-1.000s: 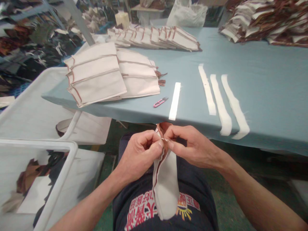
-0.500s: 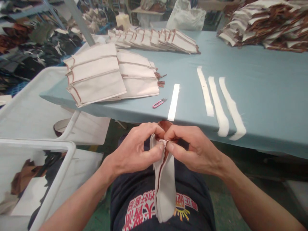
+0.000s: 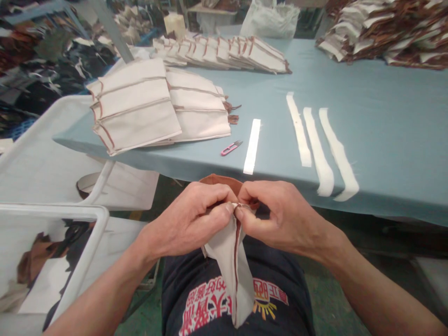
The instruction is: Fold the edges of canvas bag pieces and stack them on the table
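Observation:
Both hands meet at the top of a cream fabric piece (image 3: 229,261) with a brown seam edge running down it. My left hand (image 3: 196,217) pinches its upper edge between thumb and fingers. Close against it, my right hand (image 3: 276,212) grips the same edge at the seam. The cloth hangs down over a dark printed apron (image 3: 283,266). A brown part (image 3: 219,179) shows behind the fingers, between the hands and the table edge. Just beyond lie pink thread snips (image 3: 231,148) and a short white strip (image 3: 252,147).
The blue-covered table (image 3: 269,93) bears stacked cream pieces (image 3: 140,102), a fanned row of more (image 3: 224,51), a large brown-and-cream pile (image 3: 385,32) and three loose white strips (image 3: 318,154). White bins (image 3: 101,214) stand at the left, one with scraps inside.
The cream piece has turned and spread to the left under my hands, with its seam now nearer the middle. More of the brown part shows behind my left hand.

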A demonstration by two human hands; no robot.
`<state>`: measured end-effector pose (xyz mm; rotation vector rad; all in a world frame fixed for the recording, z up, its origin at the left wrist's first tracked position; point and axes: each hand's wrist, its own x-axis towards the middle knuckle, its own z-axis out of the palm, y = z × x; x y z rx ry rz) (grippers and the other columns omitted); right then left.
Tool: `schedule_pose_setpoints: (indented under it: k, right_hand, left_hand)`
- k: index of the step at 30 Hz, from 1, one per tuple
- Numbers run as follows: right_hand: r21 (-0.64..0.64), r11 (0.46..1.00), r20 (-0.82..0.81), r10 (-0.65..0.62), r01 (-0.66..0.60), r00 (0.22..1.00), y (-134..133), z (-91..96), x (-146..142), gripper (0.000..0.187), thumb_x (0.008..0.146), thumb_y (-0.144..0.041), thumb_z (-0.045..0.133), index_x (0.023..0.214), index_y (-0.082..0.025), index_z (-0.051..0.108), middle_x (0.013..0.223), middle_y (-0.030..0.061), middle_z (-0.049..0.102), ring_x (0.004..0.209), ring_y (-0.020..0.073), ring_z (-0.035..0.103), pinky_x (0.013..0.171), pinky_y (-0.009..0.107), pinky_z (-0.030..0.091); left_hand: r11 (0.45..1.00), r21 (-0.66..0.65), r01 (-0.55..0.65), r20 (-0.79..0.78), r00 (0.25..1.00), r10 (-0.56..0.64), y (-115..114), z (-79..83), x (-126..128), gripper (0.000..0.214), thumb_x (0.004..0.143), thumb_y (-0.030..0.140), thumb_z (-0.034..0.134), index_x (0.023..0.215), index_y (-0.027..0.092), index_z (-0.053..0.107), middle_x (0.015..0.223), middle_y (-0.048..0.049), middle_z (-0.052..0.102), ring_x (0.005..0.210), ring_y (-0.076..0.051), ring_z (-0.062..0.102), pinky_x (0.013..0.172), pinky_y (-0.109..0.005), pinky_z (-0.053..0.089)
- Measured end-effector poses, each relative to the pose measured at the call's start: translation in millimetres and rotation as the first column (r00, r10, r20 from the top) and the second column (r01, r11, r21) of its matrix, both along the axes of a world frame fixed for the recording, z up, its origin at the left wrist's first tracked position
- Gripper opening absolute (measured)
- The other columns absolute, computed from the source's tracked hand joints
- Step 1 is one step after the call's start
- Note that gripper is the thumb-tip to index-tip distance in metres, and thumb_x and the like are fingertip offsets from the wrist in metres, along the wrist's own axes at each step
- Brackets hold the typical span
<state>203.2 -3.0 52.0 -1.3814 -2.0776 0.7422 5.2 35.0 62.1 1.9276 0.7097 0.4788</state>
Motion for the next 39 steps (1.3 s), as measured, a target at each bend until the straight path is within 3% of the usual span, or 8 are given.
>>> schedule_pose_setpoints:
  k: [4,9,15,20,24,30,36,39]
  right_hand:
    - [-0.097,0.995,-0.098,-0.016,0.006,0.995,1.1,-3.7,1.2,0.013,0.080,-0.024,0.059,0.069,-0.018,0.055,0.063,-0.0034,0.057,0.058,0.0104,0.047,0.056,0.026,0.033]
    - [-0.182,0.970,-0.333,0.096,-0.164,0.938,1.5,-4.6,9.3,0.012,0.089,-0.021,0.061,0.078,-0.018,0.059,0.070,-0.0045,0.060,0.060,0.0080,0.050,0.055,0.020,0.040]
    - [-0.099,0.983,-0.314,0.118,-0.156,0.942,1.8,-1.5,10.6,0.011,0.090,-0.016,0.058,0.079,-0.017,0.060,0.069,-0.0046,0.061,0.059,0.0075,0.052,0.056,0.019,0.041]
    - [-0.113,0.990,-0.246,0.053,-0.083,0.968,2.6,-2.5,3.7,0.011,0.085,-0.013,0.056,0.075,-0.018,0.057,0.067,-0.0046,0.060,0.059,0.0087,0.052,0.056,0.021,0.038]
    - [-0.088,0.991,-0.215,0.078,-0.099,0.973,4.3,-4.0,1.7,0.011,0.086,-0.015,0.057,0.076,-0.018,0.057,0.068,-0.0042,0.059,0.060,0.0091,0.050,0.057,0.023,0.036]
    - [-0.149,0.971,-0.138,0.168,-0.188,0.976,10.1,-3.0,-0.8,0.014,0.084,-0.023,0.056,0.071,-0.019,0.051,0.068,-0.0033,0.052,0.060,0.0106,0.043,0.056,0.026,0.029]
    - [-0.142,0.982,-0.082,0.114,-0.125,0.990,12.4,-2.0,-13.4,0.022,0.082,-0.025,0.052,0.064,-0.020,0.041,0.060,-0.0047,0.043,0.055,0.0098,0.036,0.055,0.028,0.022]
    - [-0.138,0.989,-0.026,0.041,-0.044,0.999,11.7,-1.1,-23.1,0.020,0.079,-0.025,0.054,0.064,-0.020,0.043,0.062,-0.0034,0.047,0.056,0.0109,0.038,0.056,0.029,0.021]
  left_hand:
    - [0.987,-0.155,-0.030,-0.008,1.000,0.029,0.3,-3.6,-2.8,0.023,0.093,0.032,0.062,0.079,0.013,0.066,0.069,0.0026,0.060,0.061,-0.009,0.049,0.054,-0.019,0.038]
    - [0.962,-0.273,0.002,0.050,0.999,0.012,3.4,-12.7,-6.5,0.031,0.094,0.037,0.064,0.074,0.014,0.065,0.066,0.0021,0.058,0.059,-0.009,0.046,0.052,-0.019,0.036]
    - [0.989,-0.134,0.055,0.069,0.997,-0.046,3.4,-9.2,-9.5,0.028,0.100,0.031,0.056,0.080,0.014,0.066,0.071,0.0015,0.061,0.064,-0.009,0.049,0.058,-0.018,0.040]
    - [0.999,0.028,0.020,-0.064,0.998,-0.018,5.5,-0.3,-7.7,0.024,0.098,0.023,0.055,0.077,0.014,0.065,0.069,0.0030,0.061,0.061,-0.008,0.049,0.057,-0.018,0.038]
    - [0.993,0.111,0.027,-0.133,0.991,-0.012,9.6,4.7,-5.6,0.015,0.089,0.012,0.058,0.077,0.015,0.065,0.066,0.0056,0.059,0.058,-0.007,0.049,0.054,-0.018,0.036]
    - [0.977,0.215,-0.016,-0.075,0.997,0.033,6.8,8.2,-3.0,0.020,0.077,0.005,0.058,0.062,0.015,0.050,0.059,0.0083,0.046,0.054,-0.004,0.040,0.051,-0.018,0.029]
    - [0.992,-0.064,-0.111,-0.133,0.986,0.102,8.1,11.4,-10.7,0.019,0.090,0.019,0.056,0.072,0.015,0.060,0.067,0.0047,0.057,0.062,-0.009,0.048,0.055,-0.019,0.038]
    - [0.980,-0.096,-0.177,-0.183,0.970,0.157,6.0,10.3,-10.6,0.019,0.090,0.020,0.053,0.071,0.016,0.057,0.067,0.0045,0.054,0.063,-0.010,0.046,0.056,-0.021,0.037]
